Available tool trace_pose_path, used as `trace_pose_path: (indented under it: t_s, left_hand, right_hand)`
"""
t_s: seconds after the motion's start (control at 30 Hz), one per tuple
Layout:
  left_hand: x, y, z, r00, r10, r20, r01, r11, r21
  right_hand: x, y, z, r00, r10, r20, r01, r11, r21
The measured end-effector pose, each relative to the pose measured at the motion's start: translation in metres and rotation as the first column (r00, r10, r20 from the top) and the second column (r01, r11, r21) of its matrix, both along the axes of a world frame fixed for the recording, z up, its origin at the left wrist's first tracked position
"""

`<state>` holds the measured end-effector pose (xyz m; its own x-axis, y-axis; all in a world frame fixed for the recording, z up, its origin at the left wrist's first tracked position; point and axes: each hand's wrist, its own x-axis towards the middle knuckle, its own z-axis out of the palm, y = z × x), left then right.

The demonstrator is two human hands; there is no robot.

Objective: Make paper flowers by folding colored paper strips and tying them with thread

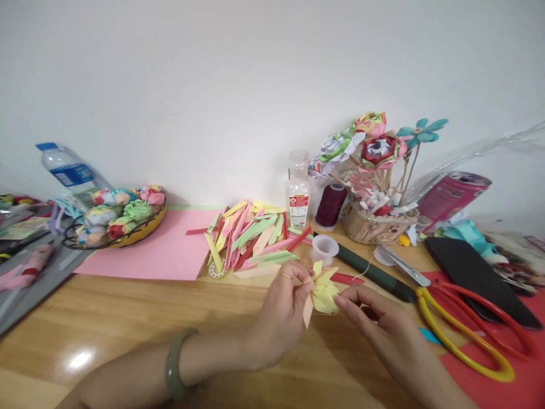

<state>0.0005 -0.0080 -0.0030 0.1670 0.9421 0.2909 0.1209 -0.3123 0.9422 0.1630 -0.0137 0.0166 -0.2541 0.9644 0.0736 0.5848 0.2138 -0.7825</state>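
Between my hands, above the table, is a pale yellow paper flower (326, 296) with layered, pointed petals. My left hand (284, 312) pinches its left side between thumb and fingers, and a peach paper strip (308, 311) hangs down beside those fingers. At the flower's right edge, the thumb and forefinger of my right hand (381, 318) close on a petal. Just behind the flower stands a small clear plastic cup (325, 250). Folded paper strips (255, 236) in green, pink, yellow and red lie heaped beyond my left hand.
Scissors (464, 329) with red and yellow handles lie right, near a black phone (477, 278). Behind stand a clear bottle (298, 196), a dark thread spool (331, 205) and a basket (378, 226) of paper flowers. Pink paper (149, 264) and a yellow basket (147, 227) are left.
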Motion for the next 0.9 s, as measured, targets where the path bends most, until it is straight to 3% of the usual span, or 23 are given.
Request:
trace_pose_path:
  t_s: [0.3, 0.4, 0.5, 0.6, 0.67, 0.77, 0.9]
  left_hand:
    - [-0.001, -0.001, 0.001, 0.998, -0.010, 0.055, 0.015, 0.996, -0.089]
    - [0.000, 0.002, 0.001, 0.988, -0.026, 0.150, 0.050, 0.986, -0.157]
    - [0.000, 0.008, 0.003, 0.942, -0.087, 0.325, 0.171, 0.955, -0.241]
    - [0.000, 0.012, 0.008, 0.847, -0.162, 0.507, 0.354, 0.883, -0.309]
    - [0.000, 0.012, 0.012, 0.781, -0.159, 0.604, 0.453, 0.811, -0.371]
    - [0.000, 0.013, 0.015, 0.708, -0.104, 0.698, 0.553, 0.697, -0.457]
    - [-0.001, 0.015, 0.011, 0.626, -0.120, 0.770, 0.656, 0.614, -0.438]
  right_hand:
    - [0.002, -0.003, -0.002, 0.998, -0.045, 0.046, 0.040, 0.994, 0.102]
    - [0.003, -0.003, 0.001, 0.996, -0.093, 0.010, 0.091, 0.988, 0.123]
    - [0.004, -0.002, 0.007, 0.978, -0.175, -0.113, 0.188, 0.976, 0.110]
    - [0.003, 0.001, 0.013, 0.943, -0.214, -0.254, 0.219, 0.976, -0.009]
    - [0.003, 0.002, 0.015, 0.917, -0.208, -0.341, 0.172, 0.976, -0.133]
    - [0.002, 0.003, 0.017, 0.897, -0.182, -0.402, 0.074, 0.960, -0.269]
    - [0.001, 0.001, 0.019, 0.890, -0.166, -0.426, -0.001, 0.931, -0.364]
